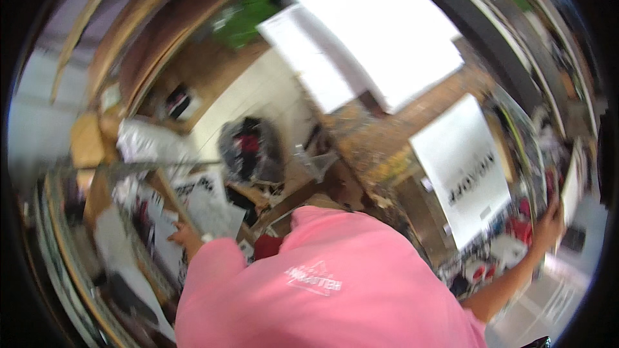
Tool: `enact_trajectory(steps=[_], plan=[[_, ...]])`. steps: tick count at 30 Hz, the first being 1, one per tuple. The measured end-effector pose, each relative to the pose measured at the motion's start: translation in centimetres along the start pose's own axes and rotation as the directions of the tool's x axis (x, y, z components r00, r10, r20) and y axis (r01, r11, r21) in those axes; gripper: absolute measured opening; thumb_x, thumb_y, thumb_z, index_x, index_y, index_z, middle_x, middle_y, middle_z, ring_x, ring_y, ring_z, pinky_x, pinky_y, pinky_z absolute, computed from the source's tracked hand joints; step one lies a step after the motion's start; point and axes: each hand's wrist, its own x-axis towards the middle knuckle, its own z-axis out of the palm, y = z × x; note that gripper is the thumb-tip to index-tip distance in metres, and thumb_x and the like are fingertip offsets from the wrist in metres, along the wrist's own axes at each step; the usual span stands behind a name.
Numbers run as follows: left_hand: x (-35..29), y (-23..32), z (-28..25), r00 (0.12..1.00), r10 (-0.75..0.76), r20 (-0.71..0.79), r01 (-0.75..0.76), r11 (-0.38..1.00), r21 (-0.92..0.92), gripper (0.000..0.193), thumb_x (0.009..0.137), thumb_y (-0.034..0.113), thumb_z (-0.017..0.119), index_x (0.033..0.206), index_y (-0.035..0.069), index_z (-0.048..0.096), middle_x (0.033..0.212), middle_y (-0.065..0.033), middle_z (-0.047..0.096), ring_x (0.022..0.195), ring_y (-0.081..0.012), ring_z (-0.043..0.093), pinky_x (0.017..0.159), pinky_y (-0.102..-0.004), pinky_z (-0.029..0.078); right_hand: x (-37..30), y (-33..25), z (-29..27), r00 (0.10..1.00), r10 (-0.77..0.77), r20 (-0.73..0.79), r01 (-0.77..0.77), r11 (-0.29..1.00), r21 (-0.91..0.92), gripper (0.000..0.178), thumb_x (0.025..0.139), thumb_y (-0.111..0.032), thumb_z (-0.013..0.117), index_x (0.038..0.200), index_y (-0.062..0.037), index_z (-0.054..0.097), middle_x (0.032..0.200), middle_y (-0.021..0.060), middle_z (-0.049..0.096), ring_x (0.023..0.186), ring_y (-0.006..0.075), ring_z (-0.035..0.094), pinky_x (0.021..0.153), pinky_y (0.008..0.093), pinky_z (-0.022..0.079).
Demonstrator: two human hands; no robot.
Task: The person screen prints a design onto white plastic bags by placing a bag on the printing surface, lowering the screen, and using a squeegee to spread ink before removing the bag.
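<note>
My left hand (pixel 186 237) reaches out at the left, its fingers apart and next to white printed sheets (pixel 164 245) stacked among shelves. Far to the right, my right hand (pixel 549 225) is raised beside the edge of a pale upright panel (pixel 572 177). Blur hides whether its fingers grip that edge or only touch it. Between my arms, my pink shirt (pixel 348 283) fills the lower middle.
A worn wooden table (pixel 387 132) holds large white sheets (pixel 387 32) and a white sheet with black lettering (pixel 461 174). On the floor sits a clear plastic bag (pixel 248 148) with dark and red contents. A green bundle (pixel 248 18) lies farther back.
</note>
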Motion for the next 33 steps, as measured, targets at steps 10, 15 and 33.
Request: enact_trajectory(steps=[10, 15, 33], plan=[[-49.0, -36.6, -10.0, -0.095, -0.989, 0.110, -0.760, 0.144, 0.633, 0.025, 0.104, 0.025, 0.069, 0.115, 0.003, 0.074, 0.115, -0.0147, 0.073, 0.101, -0.0250, 0.070, 0.091, -0.0388, 0.055, 2.1, -10.3, -4.6, 0.961, 0.019, -0.277, -0.014, 1.000, 0.021, 0.060, 0.099, -0.058, 0.063, 0.106, -0.0001, 0.077, 0.102, 0.0210, 0.076, 0.096, 0.0367, 0.068, 0.099, 0.0442, 0.043], [-64.1, -40.0, -16.5, -0.720, -0.692, -0.050, -0.693, 0.721, 0.005, 0.064, 0.104, 0.052, 0.059, 0.151, 0.009, 0.055, 0.158, -0.0267, 0.043, 0.150, -0.0434, 0.033, 0.123, -0.0649, 0.018, 2.2, -10.8, -5.9, 0.965, 0.020, -0.263, -0.014, 1.000, 0.024, 0.064, 0.097, -0.065, 0.060, 0.083, -0.0038, 0.070, 0.081, 0.0146, 0.071, 0.084, 0.0335, 0.068, 0.088, 0.0439, 0.040], [-67.5, -39.6, -22.7, -0.559, -0.780, -0.281, -0.751, 0.620, -0.227, 0.105, 0.099, 0.081, 0.034, 0.167, 0.001, 0.027, 0.176, -0.0219, 0.017, 0.165, -0.0390, 0.001, 0.118, -0.0727, -0.020, 3.9, -8.8, -5.3, 0.929, -0.001, -0.370, 0.037, 0.995, 0.091, 0.057, 0.092, -0.059, 0.069, 0.077, -0.0045, 0.071, 0.072, 0.0110, 0.068, 0.075, 0.0300, 0.067, 0.083, 0.0478, 0.041]])
